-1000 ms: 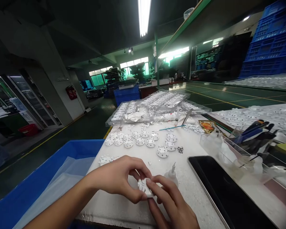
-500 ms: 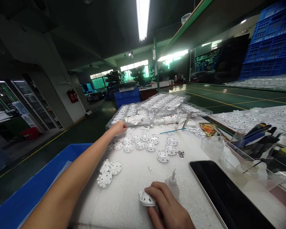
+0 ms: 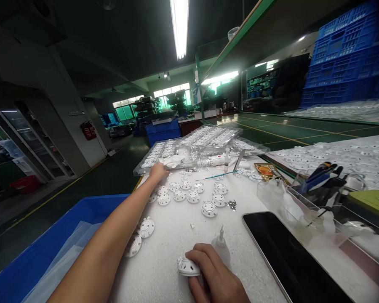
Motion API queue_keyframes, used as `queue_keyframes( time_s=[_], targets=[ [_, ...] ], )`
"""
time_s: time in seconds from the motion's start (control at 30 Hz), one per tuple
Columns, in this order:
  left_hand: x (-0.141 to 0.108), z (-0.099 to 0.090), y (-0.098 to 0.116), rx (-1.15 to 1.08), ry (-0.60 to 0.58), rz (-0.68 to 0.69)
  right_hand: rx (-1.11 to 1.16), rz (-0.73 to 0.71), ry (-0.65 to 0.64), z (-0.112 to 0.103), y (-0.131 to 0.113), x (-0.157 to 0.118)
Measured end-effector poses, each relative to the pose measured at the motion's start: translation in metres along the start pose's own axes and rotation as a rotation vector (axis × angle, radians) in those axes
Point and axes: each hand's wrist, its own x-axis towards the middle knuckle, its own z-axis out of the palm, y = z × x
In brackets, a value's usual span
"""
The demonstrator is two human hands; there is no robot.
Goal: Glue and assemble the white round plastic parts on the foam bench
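Note:
Near the bottom centre, my right hand (image 3: 213, 271) grips a white round slotted part (image 3: 188, 267) between thumb and fingers. Beside it stands a white squeeze bottle (image 3: 221, 248) with a thin nozzle. My left hand (image 3: 158, 171) reaches to the far left of the white work surface (image 3: 177, 227), close to a clear plastic bag (image 3: 180, 158); its fingers are curled, and what they hold, if anything, is hidden. Several white discs (image 3: 193, 196) lie in the middle, with others (image 3: 146, 227) partly behind my left forearm. A small white piece (image 3: 192, 226) rests near the centre.
A black phone (image 3: 290, 252) and a clear tray of bottles and tools (image 3: 306, 206) are on the right. Small metal bits (image 3: 232, 205) and a blue brush (image 3: 216, 176) lie beyond. A blue bin (image 3: 82, 210) borders the left; bagged parts (image 3: 208, 136) sit at the back.
The view has swung slightly to the right. My left hand has moved a little farther in and rightward relative to the discs. My right hand still grips the white part.

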Motion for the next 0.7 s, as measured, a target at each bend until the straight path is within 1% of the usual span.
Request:
queue_keyframes(
  time_s=[0.1, 0.2, 0.27, 0.37, 0.43, 0.53, 0.6, 0.7],
  targets=[
    [-0.010, -0.012, 0.000, -0.151, -0.069, 0.038, 0.008, 0.009, -0.030, -0.003, -0.002, 0.000],
    [-0.026, -0.027, -0.002, -0.340, -0.172, 0.090, -0.033, 0.012, -0.064, -0.006, -0.004, 0.000],
    [-0.043, -0.035, -0.005, -0.463, -0.237, 0.124, -0.059, -0.001, -0.063, -0.008, -0.005, 0.001],
    [-0.076, -0.041, -0.010, -0.618, -0.313, 0.168, -0.087, -0.046, -0.018, -0.009, -0.006, 0.002],
    [-0.103, -0.041, -0.014, -0.702, -0.364, 0.193, -0.078, -0.054, 0.015, -0.008, -0.007, 0.002],
    [-0.144, -0.038, -0.018, -0.786, -0.456, 0.215, 0.006, 0.006, 0.032, -0.010, -0.008, 0.001],
    [-0.169, -0.033, -0.022, -0.819, -0.515, 0.228, 0.061, 0.066, 0.004, -0.013, -0.009, 0.001],
    [-0.197, -0.024, -0.029, -0.857, -0.586, 0.249, 0.102, 0.134, -0.060, -0.018, -0.011, 0.000]
  ],
)
